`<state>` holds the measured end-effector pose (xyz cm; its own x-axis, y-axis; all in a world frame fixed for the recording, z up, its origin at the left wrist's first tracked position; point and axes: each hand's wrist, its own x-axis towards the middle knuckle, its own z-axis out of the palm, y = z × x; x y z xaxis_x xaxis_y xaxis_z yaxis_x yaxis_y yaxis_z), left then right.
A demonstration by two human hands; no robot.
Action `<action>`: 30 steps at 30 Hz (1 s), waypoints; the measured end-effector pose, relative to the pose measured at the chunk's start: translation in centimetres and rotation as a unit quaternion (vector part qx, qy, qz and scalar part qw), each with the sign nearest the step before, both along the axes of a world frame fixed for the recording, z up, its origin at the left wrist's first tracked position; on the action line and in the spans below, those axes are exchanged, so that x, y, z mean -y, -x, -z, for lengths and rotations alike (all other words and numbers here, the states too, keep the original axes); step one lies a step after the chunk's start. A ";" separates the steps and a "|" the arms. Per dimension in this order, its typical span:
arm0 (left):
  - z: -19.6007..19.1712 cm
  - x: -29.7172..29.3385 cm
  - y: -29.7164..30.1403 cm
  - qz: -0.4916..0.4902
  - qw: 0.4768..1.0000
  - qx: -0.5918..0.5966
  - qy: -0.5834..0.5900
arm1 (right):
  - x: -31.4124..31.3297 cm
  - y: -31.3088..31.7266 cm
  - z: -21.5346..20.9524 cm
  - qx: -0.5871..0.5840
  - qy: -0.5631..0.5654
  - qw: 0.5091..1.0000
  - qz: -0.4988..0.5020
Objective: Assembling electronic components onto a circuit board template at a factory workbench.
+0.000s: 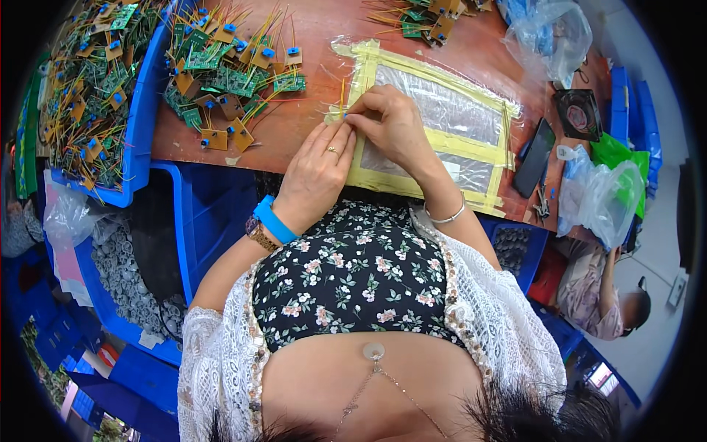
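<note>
My two hands meet at the left edge of a taped plastic sheet on the table. My right hand (pixel 394 129) is closed in a pinch, thumb and forefinger at a small wired part (pixel 345 115) with a speck of blue on it. Yellow wires (pixel 342 92) stand up from it. My left hand (pixel 317 173) lies against the same part with its fingers pressed together; its thumb is out of sight, and the fingers cover most of the part. Left of my hands lies a loose pile of green circuit boards (pixel 230 82) and small brown boards with blue components and coloured wires.
A blue bin (pixel 140 158) heaped with wired boards stands at the left. Yellow tape (pixel 460 151) borders the plastic sheet. At the right are a dark phone (pixel 534 158), keys (pixel 543 204), a black fan (pixel 578 114) and plastic bags (pixel 600 195). Another person (pixel 593 295) sits beyond.
</note>
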<state>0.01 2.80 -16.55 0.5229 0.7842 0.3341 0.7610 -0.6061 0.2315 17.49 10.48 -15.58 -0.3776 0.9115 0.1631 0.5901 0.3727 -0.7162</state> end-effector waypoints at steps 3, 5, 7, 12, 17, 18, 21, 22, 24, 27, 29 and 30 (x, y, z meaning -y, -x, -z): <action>0.1 0.1 -0.1 0.000 1.000 0.001 0.001 | -0.2 0.1 -0.2 0.012 0.005 1.000 -0.010; 0.1 0.1 -0.2 -0.002 1.000 0.001 0.000 | -0.2 0.2 -0.2 0.024 -0.003 1.000 -0.016; 0.1 0.2 -0.3 -0.007 1.000 -0.002 -0.007 | -0.1 0.5 -0.4 0.051 -0.030 0.998 -0.023; 0.2 0.5 -0.6 -0.020 1.000 -0.005 -0.011 | 0.2 0.6 -0.7 0.054 -0.053 0.997 -0.024; 0.3 0.6 -0.9 -0.024 1.000 -0.001 -0.018 | 0.2 0.2 -0.2 0.040 -0.047 0.998 -0.001; 0.3 0.6 -1.0 -0.026 0.999 -0.004 -0.017 | 0.2 0.2 -0.2 0.056 -0.041 0.998 -0.003; 0.3 0.3 -1.0 -0.025 1.000 -0.004 -0.016 | -0.5 -0.3 -0.6 0.058 0.016 0.998 -0.008; 0.3 0.2 -0.8 -0.025 1.000 -0.002 -0.013 | -0.6 -0.7 -0.9 0.041 0.070 0.997 -0.016; -0.2 -0.5 0.6 -0.028 0.998 0.045 -0.042 | -0.7 -2.6 -0.9 -0.041 0.031 0.999 0.003; -2.7 -2.6 4.2 -0.066 0.979 0.116 -0.154 | 0.4 -6.9 -2.7 -0.089 -0.025 0.996 0.010; -4.4 -5.2 6.7 -0.145 0.971 0.075 -0.175 | 2.0 -8.3 -4.1 0.019 -0.013 0.995 -0.092; -4.5 -6.2 7.3 -0.204 0.958 0.025 -0.199 | 2.6 -8.6 -4.0 0.112 -0.029 0.987 -0.114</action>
